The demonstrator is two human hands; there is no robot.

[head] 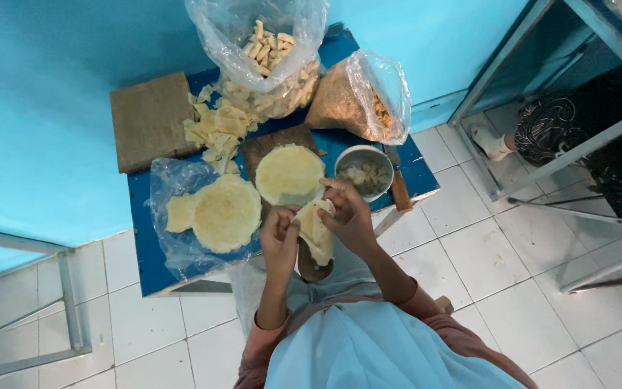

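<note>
- Folding shows in the pale yellow, soft dough wrapper (316, 229), which is bent over on itself and held between both hands just above the near edge of the small blue-topped table (145, 266).
- The left hand (280, 238) has its fingers curled closed, pinching the left side of the wrapper with thumb and fingertips.
- The right hand (348, 215) is likewise closed, its fingers (334, 189) bent over the wrapper's upper right edge and gripping it.
- Under the hands lies a dark brown wooden board (276, 144), and on it, just beyond the folded wrapper, rests a flat round pale yellow dough sheet (289, 174).
- Left of that, a stack of round yellow dough sheets (224, 213) sits on a crumpled clear plastic sheet (174, 180).
- Right of the flat sheet, near the right hand, stands a round metal bowl (363, 173) with chopped pale filling inside.
- Just beside the bowl a knife with a brown wooden handle (399, 189) lies along the table's right edge.
- At the far side stand a clear plastic bag of pale cut sticks (268, 57) and a clear plastic bag of brown crumbs (358, 97).
- A pile of yellow dough offcuts (216, 130) lies beside a square brown board (151, 119) at the table's far left corner.
- To the right, another person's foot in a white sock (489, 142) rests on the white tiled floor (512, 288).
</note>
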